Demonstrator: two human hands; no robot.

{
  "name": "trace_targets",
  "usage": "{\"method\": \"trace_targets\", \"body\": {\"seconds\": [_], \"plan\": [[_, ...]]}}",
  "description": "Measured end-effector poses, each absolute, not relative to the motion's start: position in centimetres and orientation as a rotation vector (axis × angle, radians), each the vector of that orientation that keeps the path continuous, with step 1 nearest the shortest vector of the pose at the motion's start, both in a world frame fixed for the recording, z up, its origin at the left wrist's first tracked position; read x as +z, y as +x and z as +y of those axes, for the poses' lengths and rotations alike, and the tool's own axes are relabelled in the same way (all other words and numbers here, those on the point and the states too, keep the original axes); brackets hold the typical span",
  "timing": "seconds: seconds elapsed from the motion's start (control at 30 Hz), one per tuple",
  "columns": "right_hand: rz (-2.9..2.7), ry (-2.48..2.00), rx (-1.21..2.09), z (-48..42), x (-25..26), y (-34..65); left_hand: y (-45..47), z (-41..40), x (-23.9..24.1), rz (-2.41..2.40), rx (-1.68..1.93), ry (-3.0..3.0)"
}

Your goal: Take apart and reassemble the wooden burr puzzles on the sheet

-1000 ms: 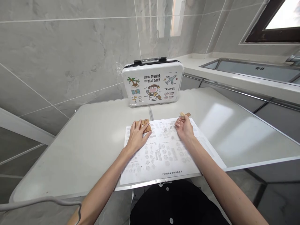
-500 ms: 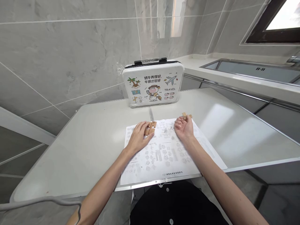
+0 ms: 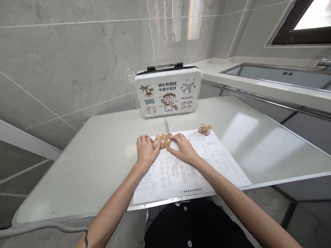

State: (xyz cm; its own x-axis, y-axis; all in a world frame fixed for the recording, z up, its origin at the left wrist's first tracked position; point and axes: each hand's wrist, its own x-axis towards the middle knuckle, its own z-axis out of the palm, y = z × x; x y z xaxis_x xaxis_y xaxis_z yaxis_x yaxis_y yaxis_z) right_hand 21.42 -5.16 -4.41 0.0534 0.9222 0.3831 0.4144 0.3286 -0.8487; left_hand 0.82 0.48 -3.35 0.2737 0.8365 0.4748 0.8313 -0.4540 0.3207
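Observation:
Flat wooden puzzle pieces (image 3: 162, 141), with notches cut in them, lie side by side in a short row on the upper part of a printed paper sheet (image 3: 186, 186). My left hand (image 3: 145, 150) rests against the row's left end, fingers bent and thumb along the near side. At the right end, my right hand (image 3: 184, 148) grips the outer piece between fingers and thumb. Part of the row is covered by my fingers. A crossed wooden puzzle piece assembly (image 3: 204, 128) sits apart, at the sheet's far right corner.
The sheet lies on a pale folding table (image 3: 98, 165) with a centre seam. A white carry case (image 3: 168, 93) with cartoon prints stands at the back against the tiled wall. To the right is a counter with a sink (image 3: 279, 76). A grey cable (image 3: 46, 225) hangs at lower left.
My right hand has left the crossed wooden assembly and moved left onto the row's right end. My left hand has shifted slightly left, uncovering more of the pieces.

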Motion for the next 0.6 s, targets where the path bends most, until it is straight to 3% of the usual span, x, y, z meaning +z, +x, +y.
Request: {"method": "trace_targets", "body": {"seconds": [0.37, 0.6], "plan": [[-1.683, -1.373, 0.455, -4.8, -5.3, 21.5, 0.9, 0.4, -2.9, 1.527, 0.976, 2.397], [-1.547, -1.289, 0.664, -5.2, -3.7, 21.5, 0.6, 1.0, -2.3, 1.431, 1.042, 2.149]]}}
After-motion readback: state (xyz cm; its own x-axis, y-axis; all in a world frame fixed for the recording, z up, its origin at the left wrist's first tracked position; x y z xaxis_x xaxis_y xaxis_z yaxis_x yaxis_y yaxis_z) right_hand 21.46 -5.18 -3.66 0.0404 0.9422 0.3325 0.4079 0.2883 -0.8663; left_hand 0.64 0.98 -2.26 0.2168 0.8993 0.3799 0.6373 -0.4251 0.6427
